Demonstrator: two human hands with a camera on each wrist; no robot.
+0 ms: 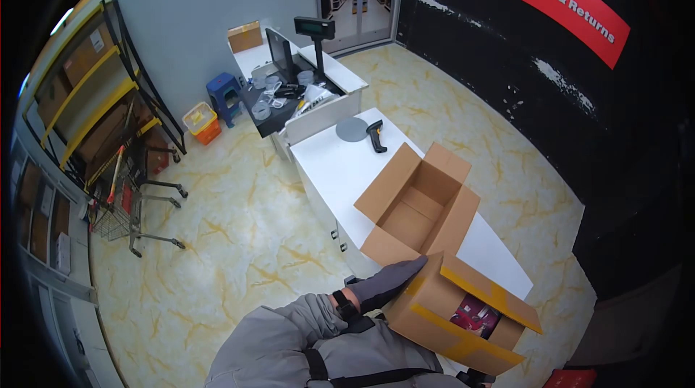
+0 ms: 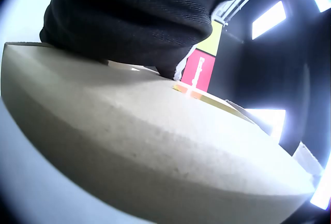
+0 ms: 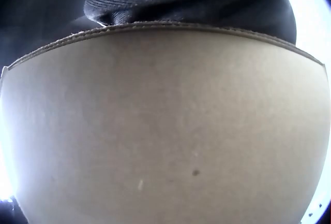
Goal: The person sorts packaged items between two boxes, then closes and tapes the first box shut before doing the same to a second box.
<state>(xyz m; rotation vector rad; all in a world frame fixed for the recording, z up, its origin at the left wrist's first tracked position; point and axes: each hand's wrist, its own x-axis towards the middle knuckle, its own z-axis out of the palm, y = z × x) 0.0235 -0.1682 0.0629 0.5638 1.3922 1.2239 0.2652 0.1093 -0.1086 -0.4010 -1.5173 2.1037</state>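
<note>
My left hand (image 1: 391, 283), in a dark grey glove, lies with straight fingers along the side of a taped cardboard box (image 1: 420, 290). This box is tilted close to my body, its flaps spread, and a dark red printed package (image 1: 474, 315) shows in the opening. In the left wrist view the glove (image 2: 129, 22) rests against the pale cardboard. My right hand is hidden behind the box in the head view. The right wrist view has its dark glove (image 3: 196, 4) at a cardboard edge, fingers out of sight. Just beyond stands an open cardboard box (image 1: 413, 207) with nothing visible inside.
The white counter (image 1: 333, 171) carries a black barcode scanner (image 1: 376, 136) and a grey disc (image 1: 352, 129). Farther back stand a monitor (image 1: 279, 51) and a customer display (image 1: 315, 28). A shopping cart (image 1: 127, 203) and shelving (image 1: 94, 91) are on the left.
</note>
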